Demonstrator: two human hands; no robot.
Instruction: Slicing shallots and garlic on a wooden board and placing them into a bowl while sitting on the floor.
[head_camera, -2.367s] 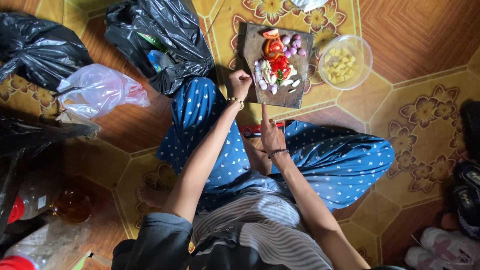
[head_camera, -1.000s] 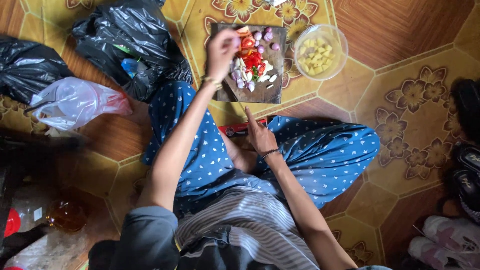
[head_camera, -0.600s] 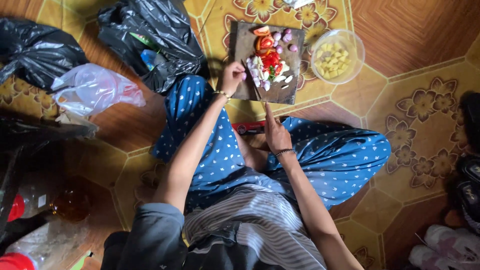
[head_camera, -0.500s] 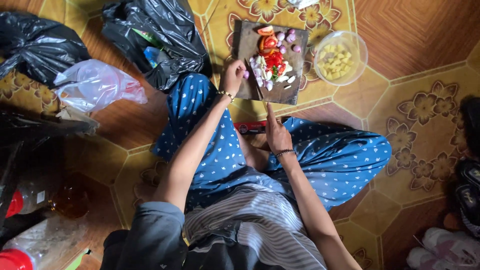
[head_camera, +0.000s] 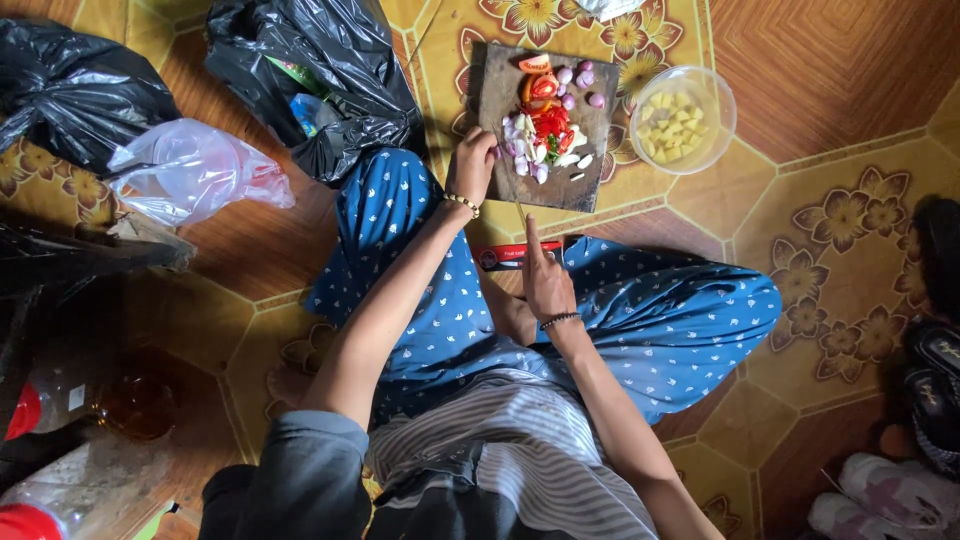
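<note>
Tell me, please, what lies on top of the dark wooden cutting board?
On the dark wooden cutting board lie red tomato pieces, small purple shallots and white slices. The left hand covers its near-left edge, hiding anything beneath.

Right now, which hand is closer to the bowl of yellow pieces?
The right hand looks a bit closer, though it's nearly even. It sits below and left of the bowl, over the lap. The left hand is further left, at the board's edge.

Home floor used as kitchen, patterned floor tiles (head_camera: 850, 240); cutting board (head_camera: 495, 100) of chopped vegetables, shopping bags (head_camera: 330, 70), shoes (head_camera: 940, 380)
</note>
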